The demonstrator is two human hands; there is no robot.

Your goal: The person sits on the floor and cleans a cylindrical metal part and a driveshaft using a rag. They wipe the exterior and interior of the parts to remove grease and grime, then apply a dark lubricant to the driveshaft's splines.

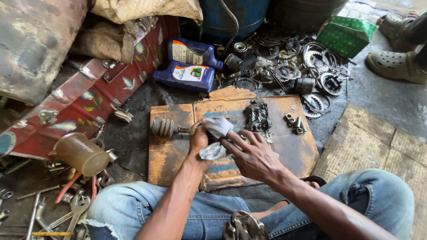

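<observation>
Beside hands [227,146], greasy clump [258,116], bolts [296,122].

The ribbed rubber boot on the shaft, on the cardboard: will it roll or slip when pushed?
The ribbed rubber boot looks round, so it may roll sideways on the flat cardboard. Its greasy look suggests a slippery grip. The left hand at the shaft end probably steadies it.

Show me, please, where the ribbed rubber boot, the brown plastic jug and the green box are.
ribbed rubber boot [162,127], head view, on its middle ribs.
brown plastic jug [81,154], head view, on its side wall.
green box [346,34], head view, on its top face.
</observation>
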